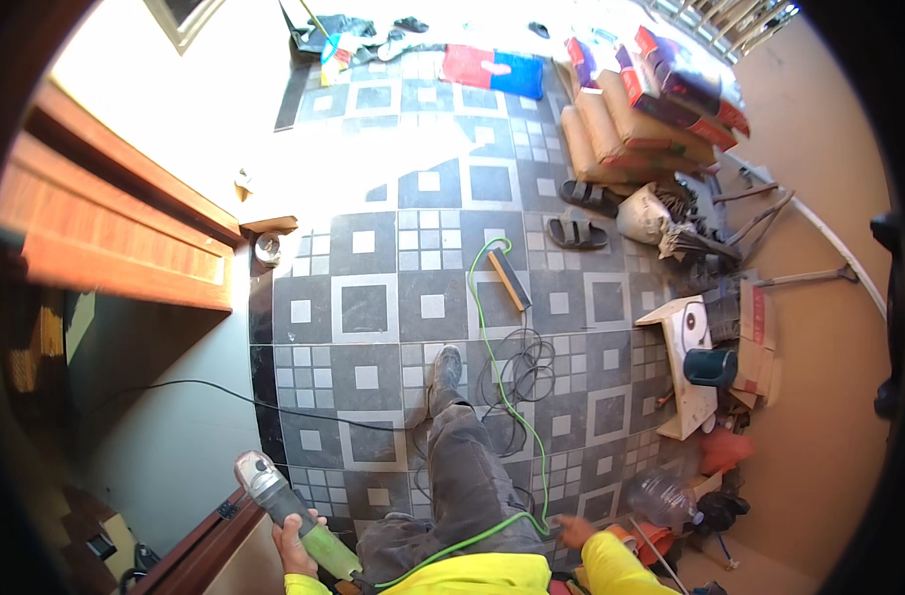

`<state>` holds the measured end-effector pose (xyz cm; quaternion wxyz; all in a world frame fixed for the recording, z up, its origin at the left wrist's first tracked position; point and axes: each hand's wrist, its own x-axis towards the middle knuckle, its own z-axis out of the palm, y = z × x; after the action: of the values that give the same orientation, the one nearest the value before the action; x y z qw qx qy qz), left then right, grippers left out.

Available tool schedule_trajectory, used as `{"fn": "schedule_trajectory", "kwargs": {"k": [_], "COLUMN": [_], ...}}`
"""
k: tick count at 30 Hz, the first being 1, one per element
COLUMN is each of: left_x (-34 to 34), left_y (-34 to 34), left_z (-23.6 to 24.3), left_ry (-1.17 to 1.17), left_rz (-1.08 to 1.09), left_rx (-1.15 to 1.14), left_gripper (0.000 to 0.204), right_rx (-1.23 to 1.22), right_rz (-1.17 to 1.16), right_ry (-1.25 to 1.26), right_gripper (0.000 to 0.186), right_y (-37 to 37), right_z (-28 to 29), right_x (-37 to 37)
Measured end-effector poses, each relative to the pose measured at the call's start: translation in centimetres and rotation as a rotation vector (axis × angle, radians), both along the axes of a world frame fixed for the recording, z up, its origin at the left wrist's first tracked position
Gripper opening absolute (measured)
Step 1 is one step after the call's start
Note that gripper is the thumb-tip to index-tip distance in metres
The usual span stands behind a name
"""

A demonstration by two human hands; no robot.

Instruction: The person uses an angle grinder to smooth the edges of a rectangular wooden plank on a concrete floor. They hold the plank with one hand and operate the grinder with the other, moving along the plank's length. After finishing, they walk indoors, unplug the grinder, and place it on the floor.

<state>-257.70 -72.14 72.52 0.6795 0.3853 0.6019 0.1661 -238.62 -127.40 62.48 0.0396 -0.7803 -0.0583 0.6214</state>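
Note:
My left hand [292,545] is wrapped round an angle grinder [319,540] with a grey and green body, at the lower left. The grinder's head points up and to the left, beside a brown door frame [210,545]. A bright green cord [492,535] runs from its rear end across my legs and up to a long power strip [509,280] on the floor. My right hand [575,532] hangs low beside a bend of the green cord, its fingers partly apart. It appears to hold nothing.
Coiled black cable [522,367] lies by my forward shoe [447,369]. Stacked bags [641,119], sandals [577,234], long-handled tools [809,278], a teal mug [710,367] and a clear plastic bottle [661,499] line the right side. A wooden door [115,218] stands at the left.

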Motion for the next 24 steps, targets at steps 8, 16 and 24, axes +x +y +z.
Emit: {"fn": "schedule_trajectory", "kwargs": {"k": [8,16,24], "left_x": [26.9,42.3,44.6], "left_y": [4.6,5.4,5.8], "left_z": [-27.4,-51.9,-60.7], "left_ry": [0.391,1.124,1.257], "left_rz": [-0.119,-0.494,-0.652], "left_rx": [0.157,0.444,0.658], "left_gripper": [0.037,0.084,0.082], "right_rx": [0.348,0.249,0.235], "right_rz": [-0.306,-0.244,-0.062], "right_ry": [-0.685,-0.988,-1.080], "right_gripper": [0.033,0.049,0.038], "right_y": [15.5,21.9,22.3], "right_z": [-24.3,-43.3,-49.2], "right_x": [32.8,46.4,48.1]}}
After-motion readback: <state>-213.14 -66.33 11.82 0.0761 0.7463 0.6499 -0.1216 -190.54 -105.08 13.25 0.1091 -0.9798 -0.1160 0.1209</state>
